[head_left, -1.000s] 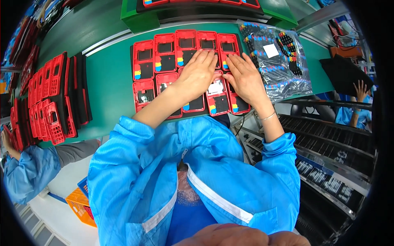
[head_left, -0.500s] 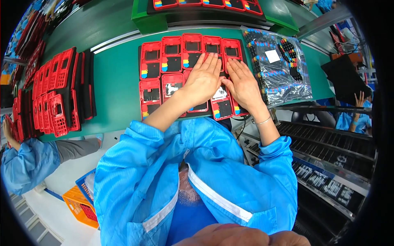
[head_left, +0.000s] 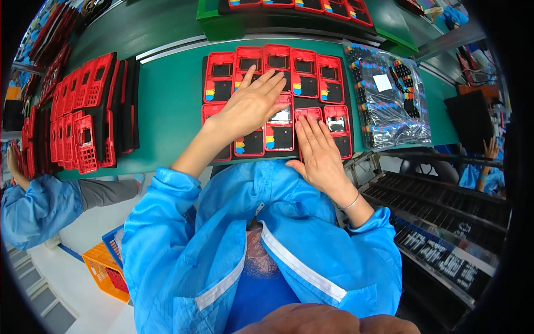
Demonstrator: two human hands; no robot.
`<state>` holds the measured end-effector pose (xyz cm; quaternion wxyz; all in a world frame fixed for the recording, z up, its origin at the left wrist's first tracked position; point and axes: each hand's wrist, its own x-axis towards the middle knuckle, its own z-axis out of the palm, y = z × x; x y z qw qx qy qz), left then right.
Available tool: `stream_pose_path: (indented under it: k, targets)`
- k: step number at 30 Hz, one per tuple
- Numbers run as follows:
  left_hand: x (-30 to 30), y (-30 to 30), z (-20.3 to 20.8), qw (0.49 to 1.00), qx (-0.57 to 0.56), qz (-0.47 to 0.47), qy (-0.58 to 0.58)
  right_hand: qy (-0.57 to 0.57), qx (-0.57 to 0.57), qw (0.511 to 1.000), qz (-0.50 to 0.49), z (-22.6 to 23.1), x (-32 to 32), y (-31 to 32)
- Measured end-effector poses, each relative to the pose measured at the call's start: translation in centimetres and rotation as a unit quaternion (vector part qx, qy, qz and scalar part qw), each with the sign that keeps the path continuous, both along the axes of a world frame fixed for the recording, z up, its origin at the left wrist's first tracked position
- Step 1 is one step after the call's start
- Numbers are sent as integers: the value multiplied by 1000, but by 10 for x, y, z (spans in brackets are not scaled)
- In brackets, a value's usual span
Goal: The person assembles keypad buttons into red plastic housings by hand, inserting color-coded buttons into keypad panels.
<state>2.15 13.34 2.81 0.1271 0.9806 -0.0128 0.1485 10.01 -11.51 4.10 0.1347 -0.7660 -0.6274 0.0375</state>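
Two rows of red plastic handset shells lie in a black tray in front of me. Most visible ones carry small yellow and blue pieces in a lower corner. My left hand, fingers spread, lies across shells left of the middle and hides parts of both rows. My right hand rests with outstretched fingers on a near-row red shell, covering most of it. Neither hand grasps anything. Whether each palm presses down or only hovers is hard to tell.
A clear plastic bag of black keypads with coloured keys lies right of the tray. Stacked trays of red shells stand at the left. At the back, a green stand bears more shells. A co-worker's hand shows far left.
My hands have moved apart: the left one leftward across the shells, the right one back toward me onto the near row. The whole view has shifted slightly.
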Motion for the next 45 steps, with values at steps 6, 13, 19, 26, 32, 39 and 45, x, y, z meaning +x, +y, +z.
stream_pose_path:
  k: [6,13,19,26,32,39,45]
  targets:
    - [10,2,-6,999,52,12,-4,-5,1,1000,-22,4,9,24]
    - [16,2,-5,999,35,28,-30,0,45,998,-42,15,30,38]
    - [24,7,0,995,86,10,-46,-130,65,988,-45,8,64,75]
    - [37,-1,19,989,101,12,105,-141,65,987,-34,9,69,84]
    - [8,13,-11,999,4,-32,4,-138,72,988,4,7,63,92]
    - [-34,22,26,994,-107,-13,-14,-183,33,979,85,15,76,104]
    - [-105,-25,19,998,-48,-1,40,-47,109,989,87,30,34,64]
